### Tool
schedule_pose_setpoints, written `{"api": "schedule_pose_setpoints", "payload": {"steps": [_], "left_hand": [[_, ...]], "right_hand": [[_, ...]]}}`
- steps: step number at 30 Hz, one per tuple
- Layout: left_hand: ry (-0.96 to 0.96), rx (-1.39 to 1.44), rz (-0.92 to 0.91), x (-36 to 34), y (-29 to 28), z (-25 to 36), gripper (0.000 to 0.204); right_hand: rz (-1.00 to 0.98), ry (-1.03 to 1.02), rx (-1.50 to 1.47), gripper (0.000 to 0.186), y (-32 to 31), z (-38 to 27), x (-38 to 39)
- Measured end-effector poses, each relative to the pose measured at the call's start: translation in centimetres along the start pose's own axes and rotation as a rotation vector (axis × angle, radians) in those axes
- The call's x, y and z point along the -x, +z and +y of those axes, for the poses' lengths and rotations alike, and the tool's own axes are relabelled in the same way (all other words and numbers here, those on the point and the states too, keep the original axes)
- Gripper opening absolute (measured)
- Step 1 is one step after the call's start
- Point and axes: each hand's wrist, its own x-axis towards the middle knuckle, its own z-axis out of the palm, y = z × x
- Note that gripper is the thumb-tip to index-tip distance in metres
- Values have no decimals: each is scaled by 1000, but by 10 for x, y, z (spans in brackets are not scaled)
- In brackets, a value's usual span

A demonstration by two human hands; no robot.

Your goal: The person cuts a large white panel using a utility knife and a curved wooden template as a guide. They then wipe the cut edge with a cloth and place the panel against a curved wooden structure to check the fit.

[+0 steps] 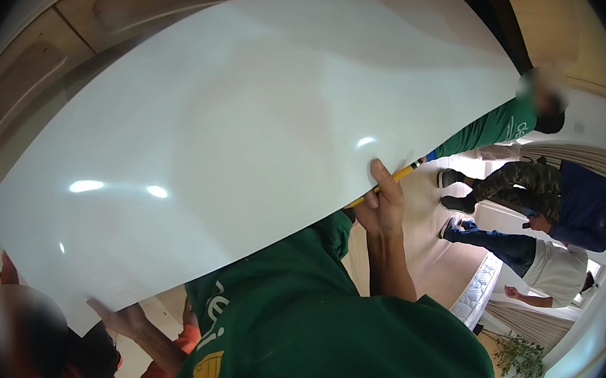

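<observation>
A large, glossy white panel (281, 120) fills the middle of the view, its surface reflecting lights. My right hand (384, 206) grips the panel's near edge, thumb on top. Under that hand a slim yellow stick (401, 173) with dark bands at one end runs along the edge; its exact kind is unclear. Farther left, my left hand (123, 320) holds the same edge near the panel's lower corner, its underside fingers partly hidden. A co-worker in green (494, 131) is at the panel's right end, their hand mostly hidden. Another person in orange (172, 349) is close to my left hand.
Wooden panelling (51, 52) curves along the far left. On the right, tilted in view, are a person in camouflage trousers (532, 187) and one in a white shirt (556, 271). A mattress (476, 288) and a leafy plant (519, 356) lie beyond my right arm.
</observation>
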Motion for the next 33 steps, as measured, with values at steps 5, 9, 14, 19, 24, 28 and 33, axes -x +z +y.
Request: {"api": "schedule_pose_setpoints", "payload": {"steps": [5, 9, 14, 19, 24, 28, 33], "left_hand": [[-26, 58, 60, 9, -6, -1, 55], [-129, 143, -114, 7, 1, 4, 56], [-18, 121, -93, 15, 20, 2, 55], [-62, 113, -427, 19, 4, 8, 53], [-177, 151, -555, 31, 25, 2, 62], [-359, 233, -763, 45, 70, -13, 61], [13, -13, -391, 25, 14, 20, 54]], "right_hand": [[-46, 47, 74, 25, 5, -9, 5], [-124, 29, -11, 24, 5, -4, 3], [-199, 19, -62, 23, -9, -1, -3], [-188, 33, -106, 24, -18, 7, -9], [-153, 0, -107, 26, -25, 11, -10], [-171, 5, -131, 25, -36, 14, -11], [-179, -24, -151, 19, -36, 19, -17]]}}
